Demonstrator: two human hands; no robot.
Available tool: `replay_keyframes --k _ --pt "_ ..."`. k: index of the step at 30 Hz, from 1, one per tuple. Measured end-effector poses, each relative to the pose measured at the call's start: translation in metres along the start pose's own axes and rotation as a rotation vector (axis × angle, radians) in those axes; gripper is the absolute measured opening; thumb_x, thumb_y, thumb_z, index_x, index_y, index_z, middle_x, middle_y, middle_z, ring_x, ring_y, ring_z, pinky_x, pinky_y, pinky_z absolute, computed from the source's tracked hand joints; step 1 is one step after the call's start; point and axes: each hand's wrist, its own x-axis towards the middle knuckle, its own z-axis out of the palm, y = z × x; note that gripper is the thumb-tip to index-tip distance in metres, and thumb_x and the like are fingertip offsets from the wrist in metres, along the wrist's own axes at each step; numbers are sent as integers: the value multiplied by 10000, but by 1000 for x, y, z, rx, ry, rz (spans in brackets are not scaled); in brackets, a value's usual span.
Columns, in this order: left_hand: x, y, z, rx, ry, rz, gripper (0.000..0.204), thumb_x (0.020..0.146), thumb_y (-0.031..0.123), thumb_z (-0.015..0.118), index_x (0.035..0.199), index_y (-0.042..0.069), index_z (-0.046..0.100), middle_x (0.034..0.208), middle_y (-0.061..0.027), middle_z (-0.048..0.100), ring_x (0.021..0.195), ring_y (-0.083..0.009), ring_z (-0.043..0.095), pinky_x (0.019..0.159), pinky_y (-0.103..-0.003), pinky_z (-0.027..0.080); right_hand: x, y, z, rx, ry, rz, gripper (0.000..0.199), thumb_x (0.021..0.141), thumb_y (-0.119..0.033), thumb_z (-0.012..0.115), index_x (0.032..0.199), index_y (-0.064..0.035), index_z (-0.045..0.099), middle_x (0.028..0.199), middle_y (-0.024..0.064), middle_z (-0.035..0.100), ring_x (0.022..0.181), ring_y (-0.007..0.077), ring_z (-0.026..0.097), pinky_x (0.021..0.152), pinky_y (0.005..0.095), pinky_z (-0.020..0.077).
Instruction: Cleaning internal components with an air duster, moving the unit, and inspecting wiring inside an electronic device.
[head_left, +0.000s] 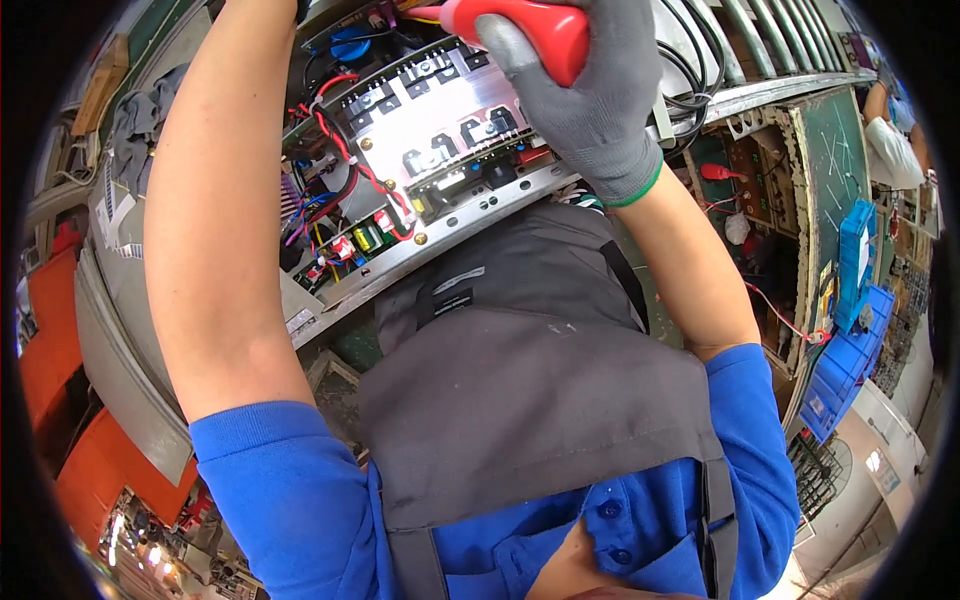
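My right hand (pixel 600 115), in a grey knitted glove with a green cuff, is closed around a smooth red rounded object (pixel 545 35) with a narrower end pointing left. Its exact kind I cannot make out. The hand is above the right side of an open metal chassis (pixel 455 222) full of electronics. Inside it, a shiny metal plate (pixel 400 130) carries rows of black components, with red and black twisted wires (pixel 345 150) beside it. My left forearm (pixel 215 220) reaches up along the chassis's left side, and its hand lies beyond the upper edge.
Black cable (pixel 690 100) lies coiled to the right of the chassis, near metal bars (pixel 765 35). Further right are an open-fronted cabinet (pixel 770 190), a blue case (pixel 855 250) and a blue crate (pixel 848 365). Orange panels (pixel 110 470) stand at the left. Another person (pixel 890 150) is at far right.
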Motion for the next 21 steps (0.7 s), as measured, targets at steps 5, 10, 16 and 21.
replay_keyframes --k 5,10,16,21 --pt "-2 -5 4 -11 20 3 615 724 549 812 998 2 749 956 -203 736 896 -287 677 802 -391 509 26 -46 -20 -381 -316 234 286 793 -48 771 959 -17 539 857 129 540 711 260 540 625 353 445" --pt "0 -2 3 -16 46 29 617 723 550 811 1000 2 749 966 -202 736 904 -290 676 805 -392 509 22 -43 -19 -340 -249 441 264 850 -113 747 958 -5 532 829 122 542 697 223 552 654 331 458" --pt "-1 -2 6 -17 68 48 615 722 548 810 1003 4 749 976 -197 736 915 -297 672 806 -395 508 10 -32 -28 -270 -124 438 224 889 -113 712 965 -11 527 823 100 541 704 168 527 663 310 458" --pt "6 -13 13 22 174 111 576 722 529 806 968 11 752 935 -171 740 874 -290 676 774 -396 509 11 -35 -25 -310 -176 551 260 908 -170 709 975 -5 520 854 111 562 755 179 568 693 317 480"
